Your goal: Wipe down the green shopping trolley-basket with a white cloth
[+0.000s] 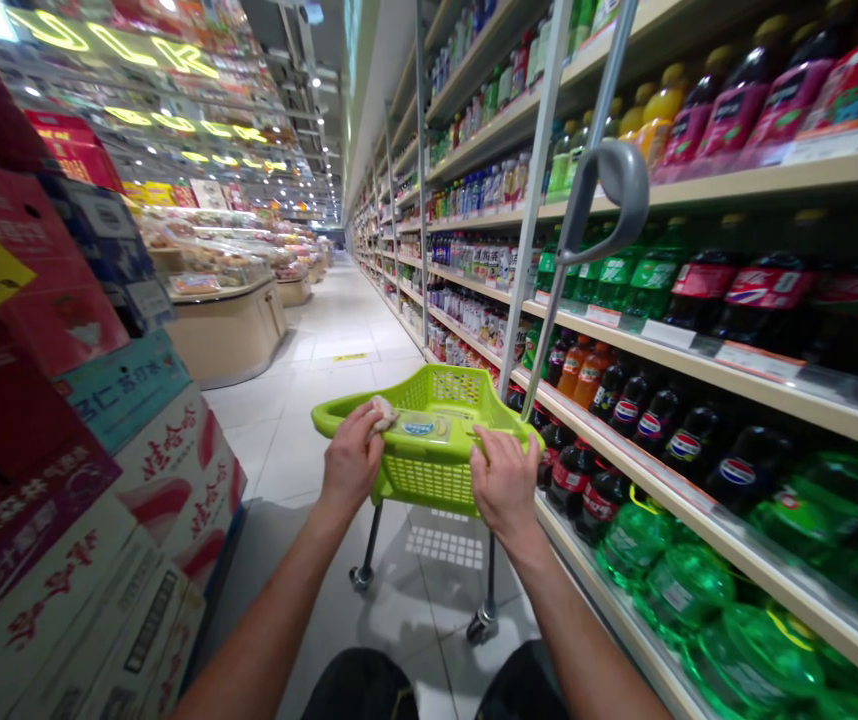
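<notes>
A lime-green shopping cart (429,480) with a lattice basket stands on castors in front of me. At the left part of its near rim, my left hand (354,450) is closed on a crumpled whitish cloth (382,413), pressed against the plastic. My right hand (505,475) is wrapped over the right part of the same rim, fingers curled on it. Between the hands lies a flat panel with a blue-and-yellow label (418,428). Just beyond the right hand rises a grey metal pole with a grey loop handle (601,200); its foot is hidden behind the rim.
Shelves (706,350) of bottled drinks line the right side, close to the cart. Stacked drink cartons (166,450) stand close on the left. Farther off at left is a rounded display counter (230,330) of packaged food. A tiled aisle (339,300) runs ahead.
</notes>
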Tool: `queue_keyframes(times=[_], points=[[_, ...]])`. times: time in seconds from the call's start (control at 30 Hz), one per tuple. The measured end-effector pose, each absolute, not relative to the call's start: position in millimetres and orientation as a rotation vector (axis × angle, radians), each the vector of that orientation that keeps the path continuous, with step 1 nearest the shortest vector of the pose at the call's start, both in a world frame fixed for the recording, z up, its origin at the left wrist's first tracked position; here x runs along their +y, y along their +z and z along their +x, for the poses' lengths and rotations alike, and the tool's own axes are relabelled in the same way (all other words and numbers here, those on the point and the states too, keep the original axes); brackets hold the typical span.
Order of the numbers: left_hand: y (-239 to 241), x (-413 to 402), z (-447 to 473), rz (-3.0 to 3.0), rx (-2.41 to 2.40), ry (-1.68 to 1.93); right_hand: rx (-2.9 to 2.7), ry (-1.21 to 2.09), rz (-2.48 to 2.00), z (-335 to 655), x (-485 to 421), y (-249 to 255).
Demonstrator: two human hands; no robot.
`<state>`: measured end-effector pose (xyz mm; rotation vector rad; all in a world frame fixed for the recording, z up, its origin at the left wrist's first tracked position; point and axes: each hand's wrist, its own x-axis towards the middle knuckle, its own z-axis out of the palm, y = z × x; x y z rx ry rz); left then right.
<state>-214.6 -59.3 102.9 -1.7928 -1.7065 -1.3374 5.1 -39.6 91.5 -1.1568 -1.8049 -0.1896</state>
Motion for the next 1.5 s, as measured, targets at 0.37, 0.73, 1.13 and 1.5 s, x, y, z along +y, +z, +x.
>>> queue_keyframes(times=[0.37, 0.73, 1.13, 1.5], points=[[103, -51, -249, -1.570, -1.852, -1.476, -1.762, -0.165, -1.078, 12, -33, 84], [113, -48, -221, -1.705, -1.856, -1.446, -1.790, -0.189, -1.017, 20, -35, 81], [112, -49, -141, -2.111, -1.537, -1.259, -1.796, -0.197, -1.005, 22, -36, 80], [114, -52, -97, -2.337, -1.386, -1.128, -1.771, -0.182, -0.987, 16, -39, 79]])
